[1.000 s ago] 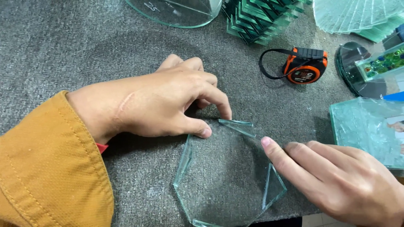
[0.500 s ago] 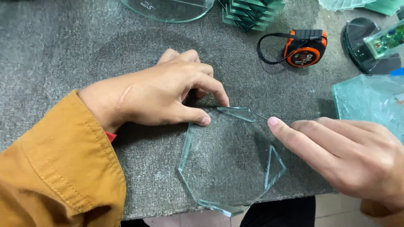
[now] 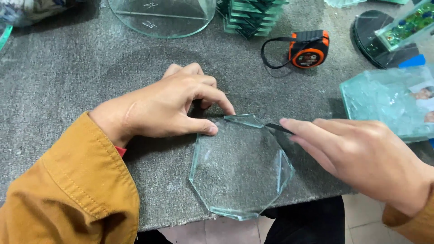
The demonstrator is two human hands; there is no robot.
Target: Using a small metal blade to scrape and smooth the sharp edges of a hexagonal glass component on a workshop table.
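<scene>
Compared with a moment ago, the glass pane point(image 3: 239, 169) lies in much the same spot at the near edge of the table point(image 3: 68, 77); the right hand point(image 3: 361, 156) has shifted up so its fingertips sit at the pane's upper right edge rather than over its right side.

The pane is clear, greenish at the edges, many-sided, flat, its near corner overhanging the table. A small cut-off sliver point(image 3: 244, 119) lies against its top edge.

Left hand point(image 3: 167, 106): thumb and forefinger closed down on the pane's upper left edge, pressing it. Right hand: fingers extended, nearly flat, gripping nothing visible.

Behind: tape measure point(image 3: 309, 49), round glass piece point(image 3: 162, 18), stacked glass point(image 3: 248, 16).
</scene>
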